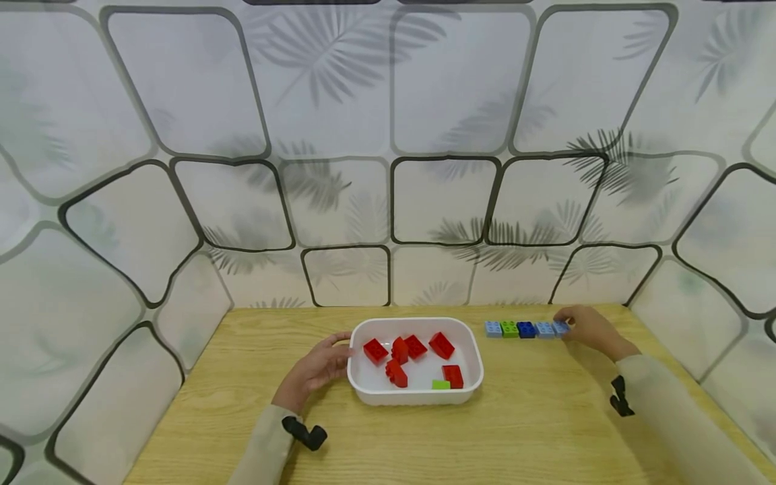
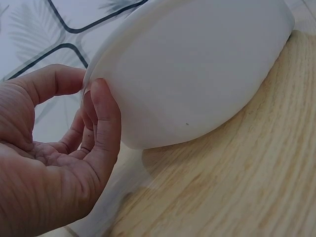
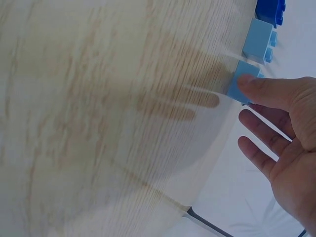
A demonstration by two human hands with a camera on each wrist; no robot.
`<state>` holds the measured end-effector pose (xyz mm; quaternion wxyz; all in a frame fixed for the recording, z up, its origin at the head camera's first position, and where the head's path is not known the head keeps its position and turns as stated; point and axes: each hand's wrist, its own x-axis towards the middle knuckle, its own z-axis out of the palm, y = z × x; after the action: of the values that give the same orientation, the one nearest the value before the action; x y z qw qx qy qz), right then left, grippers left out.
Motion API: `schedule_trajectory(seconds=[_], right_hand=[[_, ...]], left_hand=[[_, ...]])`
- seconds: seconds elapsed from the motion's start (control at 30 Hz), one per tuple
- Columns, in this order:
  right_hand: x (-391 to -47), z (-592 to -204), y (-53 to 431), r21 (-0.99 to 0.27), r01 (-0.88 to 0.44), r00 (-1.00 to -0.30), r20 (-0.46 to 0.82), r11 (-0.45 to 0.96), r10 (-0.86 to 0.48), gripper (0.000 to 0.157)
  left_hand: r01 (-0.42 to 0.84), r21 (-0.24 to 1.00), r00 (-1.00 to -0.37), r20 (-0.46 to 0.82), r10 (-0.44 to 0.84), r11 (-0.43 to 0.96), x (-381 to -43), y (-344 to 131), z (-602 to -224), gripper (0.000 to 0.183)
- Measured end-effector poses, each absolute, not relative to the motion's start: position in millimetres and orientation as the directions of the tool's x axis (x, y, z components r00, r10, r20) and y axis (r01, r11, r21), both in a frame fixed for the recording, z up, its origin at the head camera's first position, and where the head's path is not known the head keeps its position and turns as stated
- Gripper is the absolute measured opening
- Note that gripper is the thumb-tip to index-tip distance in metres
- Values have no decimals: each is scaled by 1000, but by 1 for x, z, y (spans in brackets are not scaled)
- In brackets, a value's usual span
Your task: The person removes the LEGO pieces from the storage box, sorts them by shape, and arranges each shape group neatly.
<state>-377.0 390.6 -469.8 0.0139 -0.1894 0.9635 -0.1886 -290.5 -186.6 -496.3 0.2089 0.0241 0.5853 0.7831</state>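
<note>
At the right end of a row of toy building bricks, my right hand (image 1: 591,329) pinches a light blue brick (image 3: 238,88); its thumb lies on the brick's side and its other fingers extend behind. Beside that brick in the row come another light blue brick (image 3: 257,40), a dark blue brick (image 1: 526,330), a green brick (image 1: 509,329) and a further light blue brick (image 1: 494,329). My left hand (image 1: 316,367) holds the left rim of a white tray (image 2: 197,64) between thumb and fingers. Several red bricks (image 1: 442,345) and one lime green brick (image 1: 440,384) lie loose inside the tray.
The wooden table (image 1: 412,444) carries the tray near its middle and the brick row toward the back right. Patterned curtain-like walls (image 1: 448,202) with leaf prints enclose the table at the back and both sides.
</note>
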Motion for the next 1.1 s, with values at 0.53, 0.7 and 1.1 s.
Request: schedule_trajectory(seconds=[0.53,0.7,1.1], right_hand=[[-367,-456,388,-351,-378,-923,68,857,-379,42],[-365,-441,378,-308,-428,-903,100,850,-419,42],[-345,-400,296,-350,-604,-797,249,716,-550,40]], left_hand=[[-299,926,-911,-206,356,-230,-291,-188,-498,38],[-296,928,-913,-206,352,-225,-291,-187,-497,39],[-290,929,-912,-195,362,-229,-290,-188,-499,40]])
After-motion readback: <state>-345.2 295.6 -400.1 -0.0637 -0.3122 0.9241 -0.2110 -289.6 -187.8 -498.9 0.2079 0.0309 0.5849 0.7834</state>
